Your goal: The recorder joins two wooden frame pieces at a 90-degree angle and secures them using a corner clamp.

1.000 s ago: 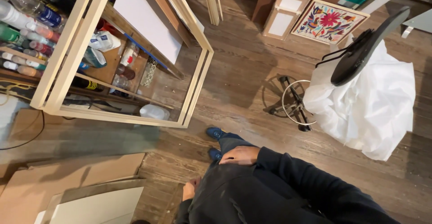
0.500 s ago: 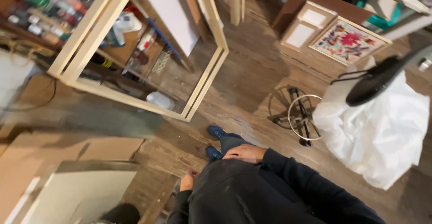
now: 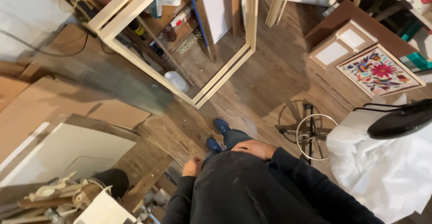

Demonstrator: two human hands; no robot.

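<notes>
Dark sweater (image 3: pixel 243 188) on the standing person's own body is what both hands touch: the right hand (image 3: pixel 253 148) lies flat and relaxed on the front of it, gripping nothing, while the left hand (image 3: pixel 192 166) rests at the hip (whether its fingers are curled I cannot tell). Blue shoes (image 3: pixel 218 134) stand on the wooden floor (image 3: pixel 265 80), near a pale wooden frame (image 3: pixel 216 78).

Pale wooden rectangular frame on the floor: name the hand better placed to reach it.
Left, probably: the left hand sits at the hip on the frame's side; the right hand rests on the belly.
</notes>
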